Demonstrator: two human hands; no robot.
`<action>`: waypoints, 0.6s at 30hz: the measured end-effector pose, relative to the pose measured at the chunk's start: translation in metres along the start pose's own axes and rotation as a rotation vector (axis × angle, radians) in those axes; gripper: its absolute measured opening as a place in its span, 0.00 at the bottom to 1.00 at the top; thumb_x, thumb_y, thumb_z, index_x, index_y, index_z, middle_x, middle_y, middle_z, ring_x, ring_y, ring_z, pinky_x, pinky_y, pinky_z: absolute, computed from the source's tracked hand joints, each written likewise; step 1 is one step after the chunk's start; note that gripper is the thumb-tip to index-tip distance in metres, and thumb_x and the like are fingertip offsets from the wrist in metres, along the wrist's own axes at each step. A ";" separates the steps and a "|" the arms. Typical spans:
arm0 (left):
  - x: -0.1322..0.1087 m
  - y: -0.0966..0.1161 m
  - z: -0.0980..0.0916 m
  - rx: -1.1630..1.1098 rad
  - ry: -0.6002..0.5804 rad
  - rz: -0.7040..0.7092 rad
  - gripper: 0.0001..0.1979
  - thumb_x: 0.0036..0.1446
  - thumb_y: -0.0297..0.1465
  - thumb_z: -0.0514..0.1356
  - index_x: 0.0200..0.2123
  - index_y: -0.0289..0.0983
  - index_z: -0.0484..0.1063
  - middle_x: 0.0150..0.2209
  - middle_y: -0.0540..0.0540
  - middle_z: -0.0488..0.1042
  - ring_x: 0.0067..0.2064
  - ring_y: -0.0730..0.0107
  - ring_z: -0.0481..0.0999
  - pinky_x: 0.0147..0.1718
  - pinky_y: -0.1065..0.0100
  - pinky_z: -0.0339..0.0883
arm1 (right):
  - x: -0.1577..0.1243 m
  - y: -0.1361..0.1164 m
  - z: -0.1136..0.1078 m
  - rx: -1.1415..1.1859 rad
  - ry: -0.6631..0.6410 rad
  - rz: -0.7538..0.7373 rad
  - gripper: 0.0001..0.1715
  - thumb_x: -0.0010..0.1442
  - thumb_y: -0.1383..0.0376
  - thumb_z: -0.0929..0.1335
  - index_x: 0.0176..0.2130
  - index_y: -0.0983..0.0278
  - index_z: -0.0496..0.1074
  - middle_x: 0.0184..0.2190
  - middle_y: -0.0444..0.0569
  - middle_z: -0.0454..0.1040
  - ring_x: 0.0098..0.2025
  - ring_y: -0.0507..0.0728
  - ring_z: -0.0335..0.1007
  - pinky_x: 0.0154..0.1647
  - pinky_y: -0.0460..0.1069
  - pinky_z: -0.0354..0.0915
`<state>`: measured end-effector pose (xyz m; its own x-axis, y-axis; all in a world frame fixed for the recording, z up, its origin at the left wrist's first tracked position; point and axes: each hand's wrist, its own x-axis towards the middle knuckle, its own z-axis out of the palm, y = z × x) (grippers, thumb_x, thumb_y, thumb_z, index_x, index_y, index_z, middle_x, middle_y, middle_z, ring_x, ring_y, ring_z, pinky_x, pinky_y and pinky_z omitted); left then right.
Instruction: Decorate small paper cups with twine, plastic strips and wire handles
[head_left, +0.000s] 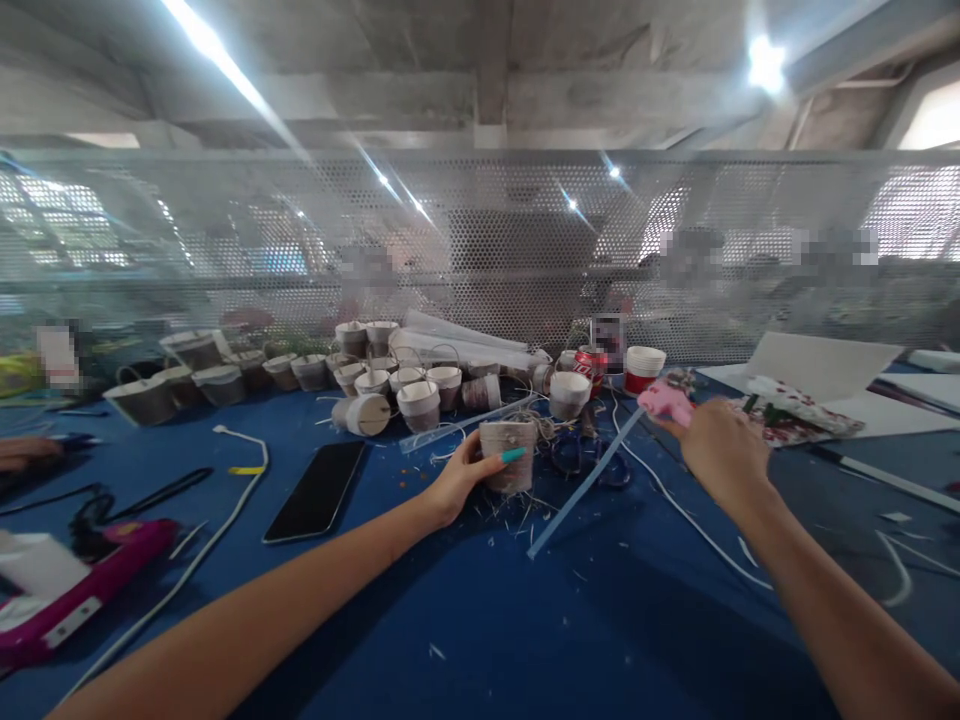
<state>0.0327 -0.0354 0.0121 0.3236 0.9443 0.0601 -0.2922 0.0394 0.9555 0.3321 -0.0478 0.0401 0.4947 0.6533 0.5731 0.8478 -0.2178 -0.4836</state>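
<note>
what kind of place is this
Likely a craft workshop: many similar small buckets crowd the blue table, loose scraps lie by the one in the left hand, and a perforated screen stands behind.

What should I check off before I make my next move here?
1. Left hand has a grip on the wrapped cup: ok, the thumb lies across its near side.
2. Right hand holds the pink tool: ok.
3. Tool kept apart from the cup: ok, there is a gap between them.
4. Table around the cup free of scraps: not ok, loose fibres lie about its base.
5. Phone out from under the left forearm: ok, it lies beyond it on the table.
6. Pink tool switched on: cannot tell, no indicator shows.
</note>
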 end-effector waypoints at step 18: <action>0.002 -0.003 -0.003 -0.073 0.030 0.034 0.24 0.42 0.33 0.65 0.44 0.41 0.62 0.45 0.46 0.71 0.41 0.63 0.73 0.37 0.63 0.68 | -0.080 -0.072 0.024 1.220 -0.694 0.050 0.20 0.48 0.51 0.67 0.22 0.65 0.67 0.10 0.39 0.61 0.12 0.48 0.55 0.15 0.45 0.58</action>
<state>0.0322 -0.0323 0.0082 0.2856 0.9548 0.0829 -0.3677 0.0293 0.9295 0.2266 -0.0673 0.0129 0.0215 0.9619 0.2726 -0.0423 0.2733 -0.9610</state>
